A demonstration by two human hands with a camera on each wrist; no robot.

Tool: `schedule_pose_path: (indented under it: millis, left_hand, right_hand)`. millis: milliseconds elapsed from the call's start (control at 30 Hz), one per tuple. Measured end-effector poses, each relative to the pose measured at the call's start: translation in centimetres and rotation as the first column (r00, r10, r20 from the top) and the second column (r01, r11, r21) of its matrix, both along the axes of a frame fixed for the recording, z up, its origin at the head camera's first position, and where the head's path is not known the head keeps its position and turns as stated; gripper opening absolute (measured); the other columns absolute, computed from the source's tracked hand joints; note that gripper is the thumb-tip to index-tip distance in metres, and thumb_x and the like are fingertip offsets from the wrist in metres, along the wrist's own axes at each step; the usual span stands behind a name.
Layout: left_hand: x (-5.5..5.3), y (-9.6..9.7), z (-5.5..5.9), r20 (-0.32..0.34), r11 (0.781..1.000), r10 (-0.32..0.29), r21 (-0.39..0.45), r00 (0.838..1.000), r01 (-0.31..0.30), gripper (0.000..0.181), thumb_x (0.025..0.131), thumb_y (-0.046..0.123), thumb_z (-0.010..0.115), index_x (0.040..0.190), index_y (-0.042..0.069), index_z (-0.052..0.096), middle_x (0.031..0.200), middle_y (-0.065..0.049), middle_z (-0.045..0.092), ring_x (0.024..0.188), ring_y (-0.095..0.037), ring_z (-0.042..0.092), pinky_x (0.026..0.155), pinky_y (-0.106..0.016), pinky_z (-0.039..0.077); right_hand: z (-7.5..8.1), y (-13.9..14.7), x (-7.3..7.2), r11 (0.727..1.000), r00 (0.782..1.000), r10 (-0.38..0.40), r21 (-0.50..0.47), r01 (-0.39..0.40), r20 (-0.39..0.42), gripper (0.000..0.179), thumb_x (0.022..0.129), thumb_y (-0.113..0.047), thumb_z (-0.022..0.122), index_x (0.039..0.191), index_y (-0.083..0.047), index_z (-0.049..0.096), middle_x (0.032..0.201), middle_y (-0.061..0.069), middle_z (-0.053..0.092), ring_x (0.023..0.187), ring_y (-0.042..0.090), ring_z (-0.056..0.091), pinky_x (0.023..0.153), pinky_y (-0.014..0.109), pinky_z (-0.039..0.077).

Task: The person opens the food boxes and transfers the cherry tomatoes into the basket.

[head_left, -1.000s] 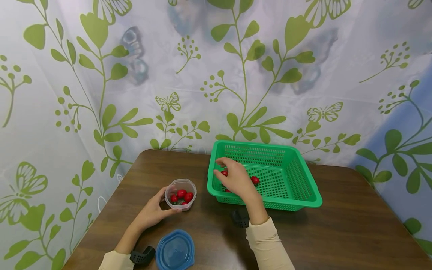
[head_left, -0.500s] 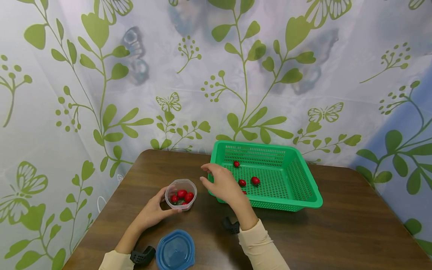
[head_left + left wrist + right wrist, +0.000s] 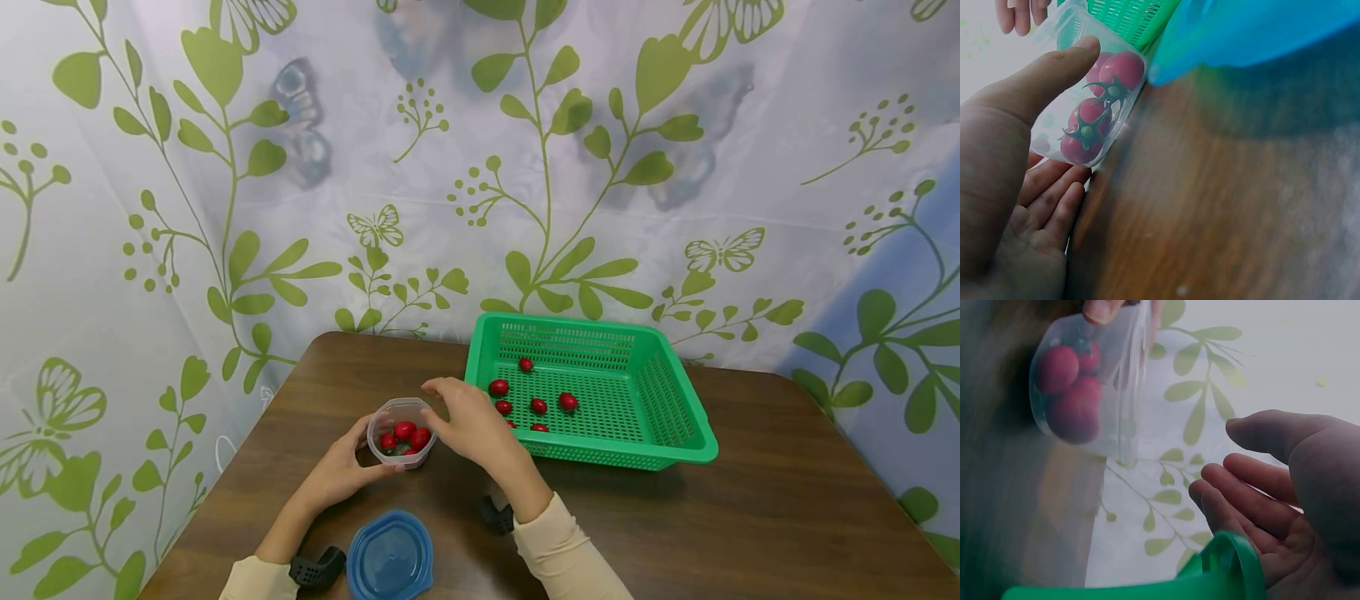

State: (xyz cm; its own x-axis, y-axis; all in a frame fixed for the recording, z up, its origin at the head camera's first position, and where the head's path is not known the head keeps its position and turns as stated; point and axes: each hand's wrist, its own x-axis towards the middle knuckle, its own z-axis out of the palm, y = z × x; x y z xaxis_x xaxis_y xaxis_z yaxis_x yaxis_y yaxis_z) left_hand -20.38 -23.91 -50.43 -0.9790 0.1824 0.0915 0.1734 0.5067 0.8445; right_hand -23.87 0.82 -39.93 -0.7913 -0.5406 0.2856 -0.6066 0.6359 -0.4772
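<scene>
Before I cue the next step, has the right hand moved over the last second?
Yes: judged against the green basket, the right hand has shifted left in the head view, toward the clear tub.

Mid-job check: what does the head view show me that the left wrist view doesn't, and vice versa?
Head only: loose tomatoes inside the green basket.

Left wrist only: the left palm.

Both: the left hand gripping the clear container, more tomatoes inside it, at least part of the right hand, some basket, and the blue lid.
</scene>
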Motion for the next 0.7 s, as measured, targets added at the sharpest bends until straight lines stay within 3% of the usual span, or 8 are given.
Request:
schedule_pose_path:
  millis: [333,533,700]
  left_hand:
    - [0.0,0.0,-0.1,0.004,1.000,-0.004,-0.001,1.000,0.004,0.090,0.083,0.041,0.087,0.156,0.016,0.038,0.150,-0.010,0.054,0.137,-0.037,0.054,0.114,-0.063,0.040]
    - [0.0,0.0,-0.2,-0.008,1.000,-0.019,0.011,1.000,0.019,0.089,0.084,0.039,0.087,0.155,0.017,0.039,0.148,-0.009,0.055,0.136,-0.036,0.055,0.112,-0.061,0.043]
    - [0.0,-0.1,-0.1,-0.027,0.999,-0.033,0.018,0.999,0.034,0.088,0.084,0.037,0.087,0.155,0.017,0.039,0.148,-0.009,0.056,0.136,-0.037,0.054,0.112,-0.063,0.042]
  right_hand:
    - [-0.5,-1.7,0.9,0.998,0.999,-0.019,0.066,0.022,-0.036,0.038,0.099,-0.028,0.072,0.132,-0.010,0.067,0.127,0.005,0.071,0.113,0.021,0.069,0.093,0.034,0.060]
    - [-0.8,-2.6,1.6,0.998,0.999,0.021,0.061,-0.019,-0.024,0.040,0.098,-0.025,0.073,0.133,-0.009,0.066,0.130,0.006,0.070,0.114,0.021,0.069,0.092,0.033,0.061]
    - [-1.7,-3.3,1.7,0.993,0.997,0.080,0.088,-0.079,-0.008,0.036,0.097,-0.023,0.073,0.130,-0.010,0.067,0.120,0.004,0.073,0.100,0.014,0.069,0.084,0.025,0.060]
